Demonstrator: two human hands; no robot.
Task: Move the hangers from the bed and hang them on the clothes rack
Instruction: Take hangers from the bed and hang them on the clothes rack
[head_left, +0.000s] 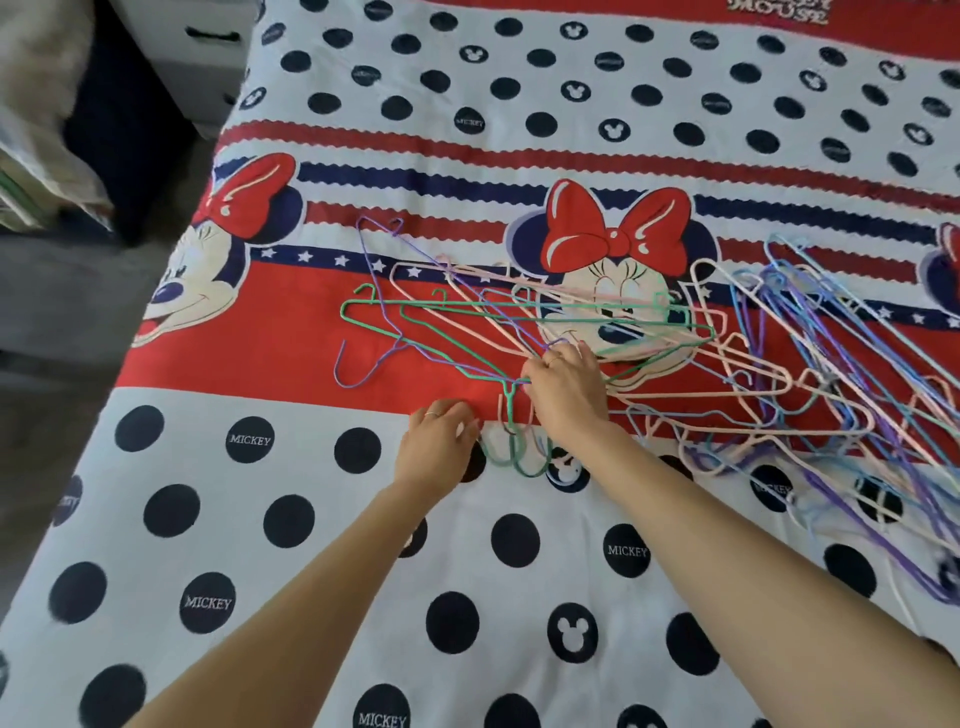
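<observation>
Both hands down on the bed (311, 597), working the near edge of the hanger pile.

Right hand (563, 392): on the tangle of hangers, palm down, fingers curled into the wires where a green hanger (467, 332) and pink hangers (597, 312) cross. Looks like it grips a few wires at the neck, just beyond the knuckles; exactly which wires are pinched can't be told, fingertips are hidden under the hand. Ring visible on one finger.

Left hand (436, 447): beside the right hand, on its left and slightly nearer the body. Fingers loosely curled, tips at the cluster of hanger hooks (514, 454) that lies between the two hands. Touching or just short of the hooks: can't tell. Nothing visibly held. Also wears a ring.

Hangers relative to hands:
- green and pink ones fan out beyond and left of the right hand, hooks pointing back toward the wrists
- a purple hanger (371, 291) lies beyond the left hand, well apart from it, hook curling toward the bed's left edge
- a bigger heap of blue, purple and pink hangers (852, 395) sits right of the right forearm, spilling toward the near right

All hangers flat on the patterned cover. Clothes rack not in view.
</observation>
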